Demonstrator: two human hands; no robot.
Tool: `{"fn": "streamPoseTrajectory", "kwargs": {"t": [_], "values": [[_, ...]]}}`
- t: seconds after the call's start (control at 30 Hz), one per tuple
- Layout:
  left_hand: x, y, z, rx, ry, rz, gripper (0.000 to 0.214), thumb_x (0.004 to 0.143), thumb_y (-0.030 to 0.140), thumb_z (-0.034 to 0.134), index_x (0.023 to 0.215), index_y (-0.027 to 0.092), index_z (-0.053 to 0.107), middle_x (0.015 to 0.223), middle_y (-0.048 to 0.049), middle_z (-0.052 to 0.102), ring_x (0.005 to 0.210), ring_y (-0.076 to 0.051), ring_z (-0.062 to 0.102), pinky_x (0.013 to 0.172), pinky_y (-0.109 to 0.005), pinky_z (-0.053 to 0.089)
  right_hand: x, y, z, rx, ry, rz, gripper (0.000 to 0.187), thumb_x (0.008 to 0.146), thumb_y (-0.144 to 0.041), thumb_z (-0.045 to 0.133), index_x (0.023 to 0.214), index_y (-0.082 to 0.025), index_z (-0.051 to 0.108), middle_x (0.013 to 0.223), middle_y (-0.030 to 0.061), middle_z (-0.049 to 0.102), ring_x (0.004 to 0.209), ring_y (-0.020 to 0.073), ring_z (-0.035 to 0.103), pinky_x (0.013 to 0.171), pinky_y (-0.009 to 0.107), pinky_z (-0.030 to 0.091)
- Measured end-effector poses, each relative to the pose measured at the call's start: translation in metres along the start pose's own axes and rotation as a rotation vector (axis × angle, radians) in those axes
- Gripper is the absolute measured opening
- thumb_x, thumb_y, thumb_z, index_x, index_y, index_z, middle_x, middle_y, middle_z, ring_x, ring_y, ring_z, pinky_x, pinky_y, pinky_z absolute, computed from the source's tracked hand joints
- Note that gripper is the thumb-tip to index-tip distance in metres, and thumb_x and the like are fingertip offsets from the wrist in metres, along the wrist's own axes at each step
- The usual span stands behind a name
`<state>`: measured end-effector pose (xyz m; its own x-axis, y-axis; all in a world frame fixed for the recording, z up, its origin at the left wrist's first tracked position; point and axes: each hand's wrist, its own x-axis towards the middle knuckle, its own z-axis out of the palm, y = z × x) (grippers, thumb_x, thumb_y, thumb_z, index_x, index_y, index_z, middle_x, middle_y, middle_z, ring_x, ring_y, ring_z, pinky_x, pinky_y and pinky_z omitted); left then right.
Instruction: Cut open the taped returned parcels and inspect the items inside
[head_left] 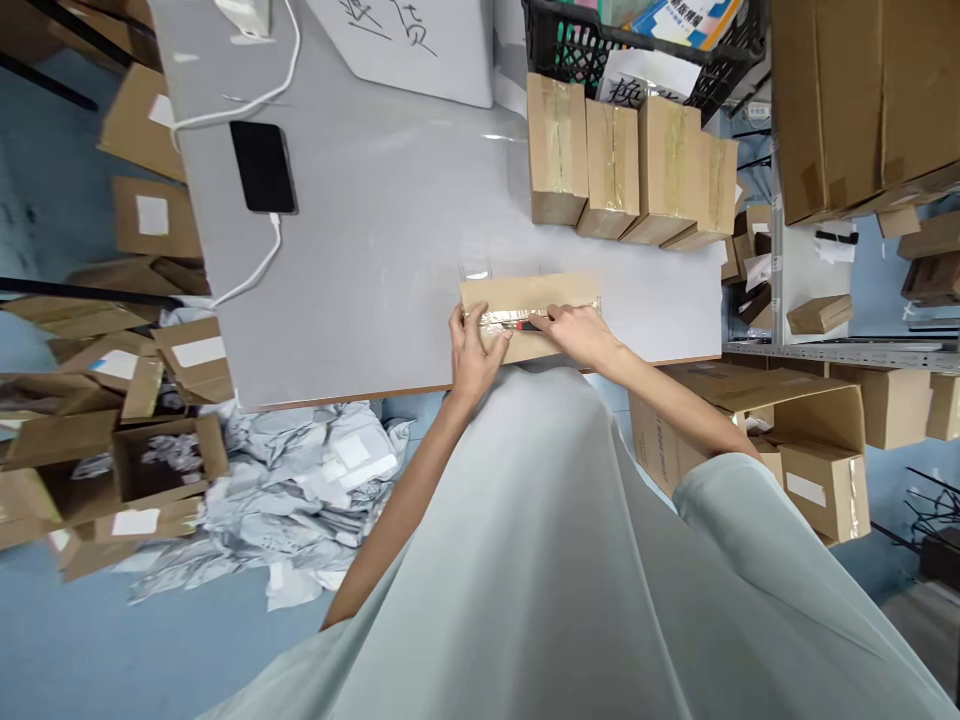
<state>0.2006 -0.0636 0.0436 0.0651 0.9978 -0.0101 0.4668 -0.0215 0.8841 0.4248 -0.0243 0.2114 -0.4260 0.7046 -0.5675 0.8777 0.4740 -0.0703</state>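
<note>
A small cardboard box [536, 290] with clear tape along its top lies at the table's front edge, close to my body. My left hand [476, 350] grips the box's left end, fingers over the far side and thumb near the front. In my right hand [581, 332] is a utility knife [523, 325] with red and black parts. Its tip points left along the taped seam, between my two hands. The palm side of my right hand is hidden, and whether the blade is in the tape I cannot tell.
Several taped boxes [611, 165] stand at the table's back right, before a black crate [577, 50]. A phone [264, 167] with a white cable lies at left. Opened boxes [169, 460] and crumpled grey bags [300, 500] cover the floor at left. Metal shelving [847, 350] stands at right.
</note>
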Motion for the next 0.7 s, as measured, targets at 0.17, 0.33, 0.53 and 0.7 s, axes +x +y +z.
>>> {"fn": "streamPoseTrajectory", "kwargs": {"t": [0.17, 0.33, 0.53, 0.7], "values": [[-0.002, 0.003, -0.001, -0.004, -0.002, -0.043, 0.078, 0.102, 0.063, 0.075, 0.165, 0.024, 0.054, 0.172, -0.0228, 0.045, 0.171, -0.038, 0.038, 0.141, -0.056, 0.034, 0.006, -0.018, -0.009, 0.002, -0.025, 0.075, 0.045, 0.118, -0.010, 0.038, 0.155, -0.013, 0.063, 0.142, 0.0234, 0.075, 0.127, 0.0307, 0.075, 0.095, 0.037, 0.057], [-0.006, 0.005, 0.002, -0.019, 0.013, -0.107, 0.078, 0.104, 0.064, 0.072, 0.169, 0.025, 0.054, 0.176, -0.0210, 0.044, 0.173, -0.037, 0.035, 0.142, -0.056, 0.030, -0.020, 0.004, -0.011, -0.008, -0.079, 0.277, 0.045, 0.116, -0.007, 0.035, 0.142, -0.009, 0.072, 0.137, 0.0260, 0.077, 0.125, 0.0313, 0.076, 0.092, 0.036, 0.053], [-0.005, 0.002, 0.008, -0.061, 0.031, -0.113, 0.078, 0.100, 0.063, 0.077, 0.167, 0.027, 0.059, 0.174, -0.0175, 0.049, 0.174, -0.038, 0.034, 0.143, -0.055, 0.029, -0.072, 0.059, -0.002, -0.035, -0.121, 0.448, 0.047, 0.117, -0.011, 0.038, 0.151, -0.019, 0.069, 0.134, 0.0227, 0.077, 0.119, 0.0324, 0.075, 0.086, 0.037, 0.046], [-0.004, 0.003, 0.009, -0.083, 0.049, -0.103, 0.078, 0.098, 0.063, 0.079, 0.165, 0.028, 0.061, 0.173, -0.0178, 0.050, 0.172, -0.039, 0.037, 0.142, -0.057, 0.031, -0.087, 0.083, 0.012, -0.025, -0.052, 0.458, 0.046, 0.121, -0.023, 0.038, 0.149, -0.026, 0.074, 0.126, 0.0186, 0.081, 0.106, 0.0296, 0.074, 0.082, 0.037, 0.045]]}}
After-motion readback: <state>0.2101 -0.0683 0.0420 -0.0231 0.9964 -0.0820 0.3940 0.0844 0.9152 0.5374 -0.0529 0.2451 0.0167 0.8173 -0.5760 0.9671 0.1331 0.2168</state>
